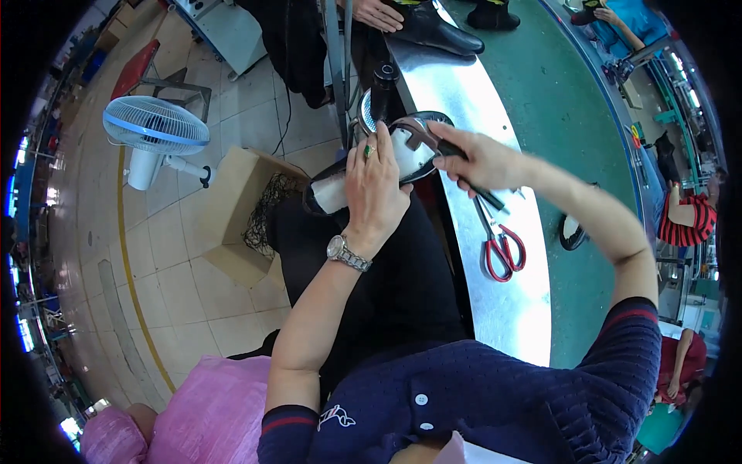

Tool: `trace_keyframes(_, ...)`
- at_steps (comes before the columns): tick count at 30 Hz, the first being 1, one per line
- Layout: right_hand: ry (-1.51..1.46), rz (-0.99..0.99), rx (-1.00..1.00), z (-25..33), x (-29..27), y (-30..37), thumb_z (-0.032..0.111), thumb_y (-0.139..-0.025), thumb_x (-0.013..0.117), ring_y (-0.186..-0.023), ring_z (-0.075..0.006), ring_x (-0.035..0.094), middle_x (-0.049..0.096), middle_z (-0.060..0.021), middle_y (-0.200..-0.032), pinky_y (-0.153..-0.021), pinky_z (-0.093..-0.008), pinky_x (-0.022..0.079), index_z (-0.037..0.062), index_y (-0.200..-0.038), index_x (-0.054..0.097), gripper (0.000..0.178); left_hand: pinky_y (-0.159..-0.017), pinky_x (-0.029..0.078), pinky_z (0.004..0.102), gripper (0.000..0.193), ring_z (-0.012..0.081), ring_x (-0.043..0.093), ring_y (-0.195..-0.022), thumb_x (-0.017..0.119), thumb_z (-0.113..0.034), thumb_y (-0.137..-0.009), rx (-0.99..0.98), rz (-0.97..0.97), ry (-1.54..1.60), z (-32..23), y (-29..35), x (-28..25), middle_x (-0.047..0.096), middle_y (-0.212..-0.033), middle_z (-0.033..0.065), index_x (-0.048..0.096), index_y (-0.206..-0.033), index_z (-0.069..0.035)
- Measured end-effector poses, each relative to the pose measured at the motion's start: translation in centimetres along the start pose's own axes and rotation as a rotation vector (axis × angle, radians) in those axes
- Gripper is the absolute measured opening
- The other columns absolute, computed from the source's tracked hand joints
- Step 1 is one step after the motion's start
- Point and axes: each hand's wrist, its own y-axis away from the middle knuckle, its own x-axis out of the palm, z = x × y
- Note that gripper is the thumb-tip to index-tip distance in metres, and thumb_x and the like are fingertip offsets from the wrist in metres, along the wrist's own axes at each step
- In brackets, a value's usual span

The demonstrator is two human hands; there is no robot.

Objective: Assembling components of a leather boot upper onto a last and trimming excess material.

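An upturned shoe (411,157), with a pale underside and dark upper, rests over my lap beside the bench. My left hand (372,189) is closed on its middle, fingers lying across the underside. My right hand (488,160) is closed around a dark-handled tool (493,201) at the far end of the shoe; its working end is hidden by the hand and shoe. A pair of red-handled scissors (504,251) lies on the metal bench top, just nearer than my right hand. A black upright post (384,81) stands just beyond the shoe.
The bench has a shiny metal strip (533,309) beside a green belt (572,116). Black boots (433,29) and another person's hand (377,14) are at the far end. On the left are an open cardboard box (224,201) and a fan (154,127).
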Motion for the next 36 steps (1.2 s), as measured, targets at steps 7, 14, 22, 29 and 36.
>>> trace_keyframes(7, 0.271, -0.278, -0.216, -2.9, 2.7, 1.3, 0.015, -0.096, 0.053, -0.059, -0.0348, 0.065, 0.066, -0.021, -0.071, -0.058, -0.0421, 0.05, 0.0011, -0.142, 0.035, 0.051, -0.107, 0.037, 0.042, 0.086, 0.0331, 0.05, -0.123, 0.083, -0.01, -0.063, 0.083, -0.071, 0.03, -0.3, 1.0, 0.1, 0.054, -0.128, 0.0204, 0.04, -0.136, 0.003)
trace_keyframes(14, 1.006, -0.103, -0.127, 1.7, -1.1, 2.9, 0.017, -0.094, 0.059, -0.054, -0.0296, 0.062, 0.06, -0.0177, -0.064, -0.055, -0.0386, 0.05, 0.0089, -0.146, 0.033, 0.059, -0.104, 0.04, 0.0457, 0.076, 0.0402, 0.052, -0.117, 0.078, -0.017, -0.07, 0.25, -0.116, -0.183, 1.0, 1.6, 1.2, 0.052, -0.129, 0.0267, 0.044, -0.134, 0.007)
trace_keyframes(22, 0.686, -0.228, -0.152, 0.7, 0.4, 0.3, 0.019, -0.097, 0.054, -0.054, -0.0329, 0.061, 0.058, -0.0163, -0.059, -0.056, -0.0412, 0.048, 0.0092, -0.146, 0.031, 0.055, -0.103, 0.039, 0.0474, 0.075, 0.0415, 0.05, -0.116, 0.074, -0.017, -0.074, 0.285, -0.132, -0.276, 1.2, 1.8, 2.2, 0.05, -0.128, 0.0286, 0.04, -0.136, 0.008)
trace_keyframes(29, 0.621, -0.442, -0.244, 0.2, 1.7, -1.8, 0.02, -0.094, 0.054, -0.061, -0.0397, 0.063, 0.062, -0.0213, -0.064, -0.057, -0.0484, 0.05, 0.0151, -0.146, 0.029, 0.058, -0.107, 0.036, 0.0479, 0.079, 0.0422, 0.047, -0.124, 0.076, -0.019, -0.073, 0.259, -0.117, -0.282, 1.6, 0.0, 1.6, 0.043, -0.138, 0.0295, 0.039, -0.137, 0.009)
trace_keyframes(36, 0.614, -0.555, -0.33, -0.2, 2.8, -0.9, 0.017, -0.091, 0.054, -0.058, -0.0392, 0.063, 0.064, -0.0188, -0.066, -0.052, -0.0487, 0.049, 0.0166, -0.15, 0.02, 0.067, -0.109, 0.035, 0.0484, 0.079, 0.0408, 0.045, -0.127, 0.08, -0.021, -0.07, 0.239, -0.136, -0.166, 0.9, 1.7, 1.4, 0.047, -0.135, 0.0271, 0.041, -0.133, 0.006)
